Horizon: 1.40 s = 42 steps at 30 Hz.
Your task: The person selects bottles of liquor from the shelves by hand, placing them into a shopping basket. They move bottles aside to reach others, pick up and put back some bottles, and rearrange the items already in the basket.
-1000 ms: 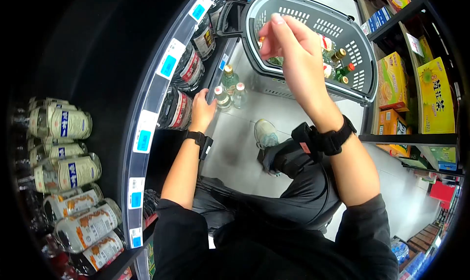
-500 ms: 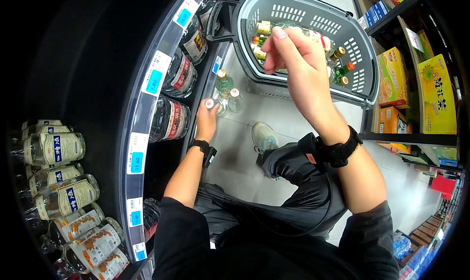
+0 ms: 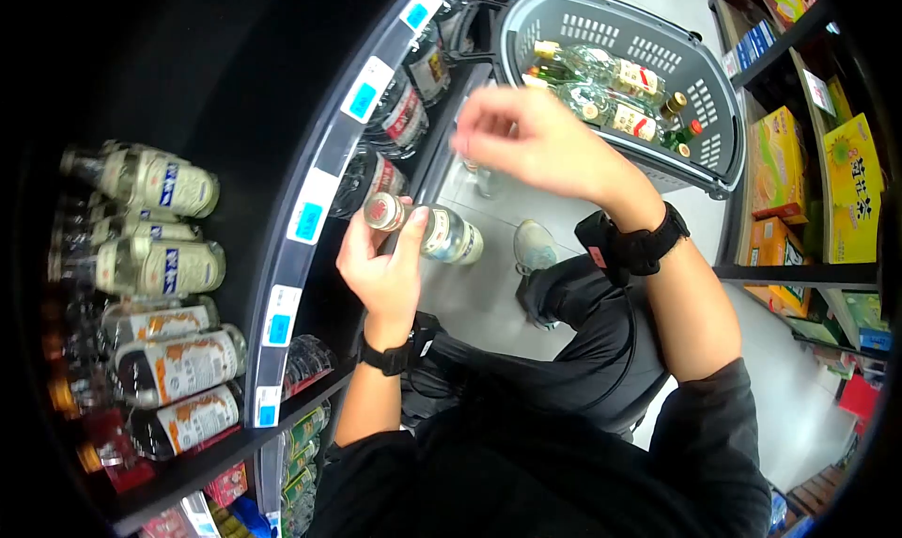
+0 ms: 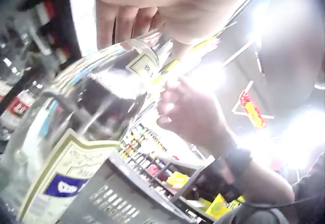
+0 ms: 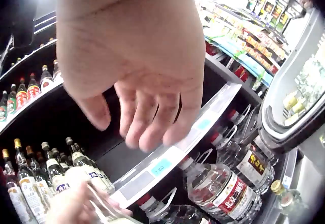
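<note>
Towards nine o'clock from the head view's centre, the left hand [image 3: 381,280] grips a bottle [image 3: 453,235] near its cap; at one o'clock the right hand [image 3: 529,141] hovers, fingers loosely bent, near the basket [image 3: 618,36].

Ceiling lights [image 4: 302,131] glare in the left-wrist view; right fingers [image 3: 477,115] blur in the fisheye-curved head view

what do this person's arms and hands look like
The left hand and right hand wear no gloves. Each wrist has a black strap with a boxy black device; the right one carries a pinkish label and thin black cable. The black sleeves are short.
</note>
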{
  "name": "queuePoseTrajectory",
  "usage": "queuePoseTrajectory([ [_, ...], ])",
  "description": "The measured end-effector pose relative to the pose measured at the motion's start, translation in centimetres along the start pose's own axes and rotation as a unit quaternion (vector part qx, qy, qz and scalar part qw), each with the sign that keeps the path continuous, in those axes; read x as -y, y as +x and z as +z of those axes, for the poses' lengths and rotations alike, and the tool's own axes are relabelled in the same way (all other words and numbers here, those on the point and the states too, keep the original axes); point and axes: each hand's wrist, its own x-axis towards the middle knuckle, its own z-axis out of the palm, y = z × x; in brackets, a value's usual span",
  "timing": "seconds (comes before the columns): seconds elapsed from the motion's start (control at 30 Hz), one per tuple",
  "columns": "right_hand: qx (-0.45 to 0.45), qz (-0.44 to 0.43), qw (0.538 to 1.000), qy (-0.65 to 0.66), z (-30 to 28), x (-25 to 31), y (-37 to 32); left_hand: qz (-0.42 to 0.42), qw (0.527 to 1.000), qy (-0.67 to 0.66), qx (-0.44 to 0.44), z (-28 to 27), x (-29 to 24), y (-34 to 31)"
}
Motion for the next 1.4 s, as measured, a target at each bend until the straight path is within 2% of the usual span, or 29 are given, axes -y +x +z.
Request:
queuePoseTrajectory([
  [0.07, 0.123, -0.006, 0.986, -0.116, 0.1, 1.2, -0.9, 0.034, 0.999, 0.009, -0.005, -0.7, -4.1, 0.2],
  [0.13, 0.179, -0.026, 0.971, -0.154, 0.4, 2.5, -1.8, 0.088, 0.995, 0.032, -0.015, -1.3, -7.7, 0.6],
  [0.2, 0.151, -0.089, 0.977, -0.121, 1.7, 2.6, -2.5, 0.139, 0.990, 0.004, -0.032, -1.5, -11.1, 1.1],
  [0.23, 0.160, -0.087, 0.980, -0.081, 2.3, 3.9, -2.5, 0.149, 0.988, 0.013, -0.024, -2.0, -12.6, 1.6],
  [0.33, 0.109, -0.132, 0.985, -0.031, 4.9, 5.2, -2.3, 0.177, 0.983, -0.002, -0.043, -2.7, -16.6, 3.3],
  [0.37, 0.073, -0.156, 0.985, -0.032, 5.9, 5.2, -2.1, 0.181, 0.982, -0.019, -0.043, -3.0, -17.4, 3.9],
  [0.4, 0.077, -0.167, 0.982, -0.033, 6.9, 5.3, -1.9, 0.175, 0.983, -0.030, -0.037, -3.3, -18.2, 4.4],
  [0.47, -0.008, -0.168, 0.984, 0.051, 8.7, 5.9, -1.5, 0.180, 0.983, -0.040, -0.024, -4.0, -19.7, 5.1],
  [0.5, -0.039, -0.180, 0.982, 0.036, 9.0, 6.7, -1.2, 0.197, 0.980, -0.032, -0.020, -4.2, -20.1, 5.5],
  [0.6, -0.070, -0.168, 0.981, 0.066, 10.0, 8.5, -0.1, 0.215, 0.976, -0.006, -0.020, -4.8, -20.8, 6.9],
  [0.63, -0.099, -0.186, 0.973, 0.095, 10.6, 9.0, 0.2, 0.170, 0.985, 0.019, 0.020, -5.6, -21.5, 7.0],
  [0.67, -0.096, -0.191, 0.972, 0.095, 10.9, 9.2, 0.7, 0.174, 0.984, 0.020, 0.015, -5.8, -21.4, 6.9],
  [0.73, -0.088, -0.187, 0.969, 0.138, 11.3, 9.6, 2.2, 0.287, 0.950, 0.100, -0.072, -6.2, -20.6, 6.7],
  [0.77, -0.102, -0.199, 0.959, 0.173, 12.1, 9.2, 3.2, 0.287, 0.948, 0.124, -0.060, -7.0, -20.0, 5.5],
  [0.8, -0.123, -0.197, 0.964, 0.130, 12.2, 9.6, 3.9, 0.333, 0.936, 0.096, -0.059, -7.3, -19.1, 4.2],
  [0.83, -0.120, -0.199, 0.961, 0.149, 12.5, 9.9, 4.7, 0.385, 0.911, 0.146, -0.031, -8.2, -18.0, 2.7],
  [0.93, -0.104, -0.195, 0.952, 0.214, 13.8, 10.2, 6.9, 0.380, 0.889, 0.248, 0.055, -9.4, -17.3, -2.3],
  [1.0, -0.095, -0.174, 0.954, 0.226, 14.8, 10.2, 8.2, 0.304, 0.927, 0.210, 0.069, -9.9, -15.6, -4.7],
  [1.13, -0.078, -0.156, 0.960, 0.218, 17.2, 9.1, 10.4, 0.177, 0.956, 0.229, 0.052, -11.3, -13.2, -8.1],
  [1.4, -0.046, -0.129, 0.978, 0.157, 19.9, 9.6, 13.4, 0.086, 0.965, 0.248, -0.025, -12.3, -11.3, -10.4],
])
